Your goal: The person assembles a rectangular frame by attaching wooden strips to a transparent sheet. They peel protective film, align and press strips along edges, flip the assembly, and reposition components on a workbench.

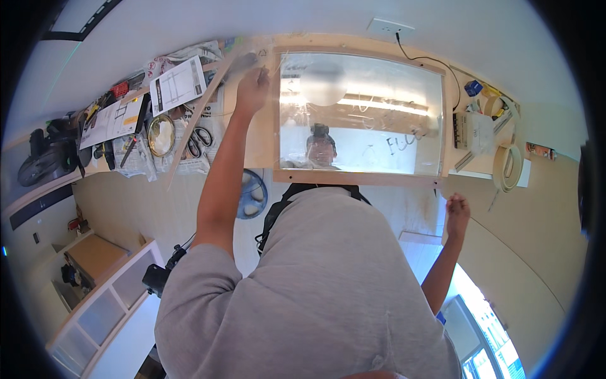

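Wood-framed mirror (360,120), just right of left hand (254,87)

Illumination: bright overall, cool in tone. The mirror (361,117) returns a warm, elongated glare band across its upper half; above that band sits a pale, round, soft-edged patch. Far below and right of the mirror, daylight enters at a window (495,357), whose panes are burnt out to white. Shadows: soft, chiefly in the folds of the grey shirt (328,284) below the mirror. Geometry: fisheye bending increases outward from the mirror; the outer corners fall to black, with blue fringing at the rim. Definition: small print left of the mirror is soft.
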Action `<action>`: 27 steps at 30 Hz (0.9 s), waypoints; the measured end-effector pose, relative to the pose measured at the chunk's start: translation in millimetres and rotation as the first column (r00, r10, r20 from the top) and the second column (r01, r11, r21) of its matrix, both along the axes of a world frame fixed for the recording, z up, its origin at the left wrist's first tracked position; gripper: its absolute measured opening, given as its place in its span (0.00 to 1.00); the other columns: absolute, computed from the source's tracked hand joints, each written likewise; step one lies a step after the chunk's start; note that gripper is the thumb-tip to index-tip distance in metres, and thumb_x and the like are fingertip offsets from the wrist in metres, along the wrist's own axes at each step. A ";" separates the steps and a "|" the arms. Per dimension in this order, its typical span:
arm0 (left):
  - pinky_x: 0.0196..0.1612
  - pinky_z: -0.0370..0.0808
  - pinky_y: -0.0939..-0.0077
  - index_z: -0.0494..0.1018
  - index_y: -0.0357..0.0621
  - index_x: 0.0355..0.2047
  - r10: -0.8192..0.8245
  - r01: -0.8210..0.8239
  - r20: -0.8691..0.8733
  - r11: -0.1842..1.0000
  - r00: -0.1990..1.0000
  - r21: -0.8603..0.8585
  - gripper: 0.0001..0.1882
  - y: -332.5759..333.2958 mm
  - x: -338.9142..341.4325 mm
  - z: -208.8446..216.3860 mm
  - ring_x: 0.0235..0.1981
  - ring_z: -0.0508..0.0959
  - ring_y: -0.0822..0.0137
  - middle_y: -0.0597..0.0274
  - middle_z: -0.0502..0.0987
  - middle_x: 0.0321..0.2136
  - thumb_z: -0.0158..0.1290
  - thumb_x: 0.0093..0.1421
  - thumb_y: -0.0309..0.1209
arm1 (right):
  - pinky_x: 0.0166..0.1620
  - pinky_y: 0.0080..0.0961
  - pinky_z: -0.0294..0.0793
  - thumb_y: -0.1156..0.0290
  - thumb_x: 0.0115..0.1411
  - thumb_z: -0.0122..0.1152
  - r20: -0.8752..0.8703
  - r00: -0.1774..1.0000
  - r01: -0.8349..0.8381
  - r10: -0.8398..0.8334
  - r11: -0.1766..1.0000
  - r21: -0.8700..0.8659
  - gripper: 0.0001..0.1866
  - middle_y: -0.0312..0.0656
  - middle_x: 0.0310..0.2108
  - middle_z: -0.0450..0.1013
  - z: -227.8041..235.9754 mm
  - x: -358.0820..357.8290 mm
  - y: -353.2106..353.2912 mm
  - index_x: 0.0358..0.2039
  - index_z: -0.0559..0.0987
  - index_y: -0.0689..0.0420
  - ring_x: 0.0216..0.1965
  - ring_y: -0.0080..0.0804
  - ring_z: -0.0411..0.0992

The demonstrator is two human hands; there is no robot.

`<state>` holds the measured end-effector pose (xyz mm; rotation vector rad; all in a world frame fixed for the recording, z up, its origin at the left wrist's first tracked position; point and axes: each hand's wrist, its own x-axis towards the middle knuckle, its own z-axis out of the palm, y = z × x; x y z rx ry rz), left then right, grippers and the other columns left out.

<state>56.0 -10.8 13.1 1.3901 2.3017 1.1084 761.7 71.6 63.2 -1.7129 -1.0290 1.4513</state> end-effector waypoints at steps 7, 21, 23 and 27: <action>0.52 0.76 0.61 0.77 0.37 0.49 -0.226 0.219 -0.243 0.974 0.943 -0.058 0.18 108.7 -35.4 1.9 0.49 0.79 0.45 0.47 0.80 0.45 0.58 0.61 0.32 | 0.39 0.22 0.75 0.67 0.69 0.59 -0.117 0.957 -0.286 0.264 0.921 -0.263 0.06 0.33 0.34 0.77 -61.3 -21.8 -73.2 0.43 0.78 0.54 0.32 0.21 0.75; 0.33 0.75 0.63 0.82 0.36 0.41 -0.290 0.347 0.192 0.745 0.938 -0.569 0.16 167.8 -67.8 7.1 0.25 0.78 0.63 0.52 0.82 0.29 0.63 0.56 0.36 | 0.41 0.24 0.79 0.69 0.69 0.60 -0.388 0.913 -0.309 0.128 0.839 -0.447 0.08 0.38 0.36 0.76 -59.3 -202.8 -138.1 0.44 0.77 0.58 0.36 0.27 0.78; 0.37 0.76 0.60 0.82 0.37 0.40 -0.341 0.354 0.125 0.778 0.932 -0.519 0.17 160.3 -68.5 2.9 0.30 0.79 0.57 0.48 0.82 0.32 0.64 0.56 0.38 | 0.42 0.24 0.79 0.70 0.68 0.59 -0.400 0.905 -0.334 0.143 0.821 -0.462 0.07 0.38 0.37 0.76 -59.0 -231.1 -139.5 0.43 0.77 0.58 0.37 0.27 0.78; 0.46 0.74 0.54 0.82 0.36 0.38 -0.550 0.450 -0.185 0.800 0.814 -0.398 0.20 155.2 -69.3 -1.1 0.41 0.79 0.44 0.41 0.79 0.38 0.64 0.56 0.43 | 0.43 0.25 0.79 0.72 0.66 0.60 -0.364 0.921 -0.316 0.136 0.810 -0.494 0.07 0.38 0.37 0.76 -56.1 -249.1 -135.6 0.42 0.76 0.58 0.37 0.28 0.78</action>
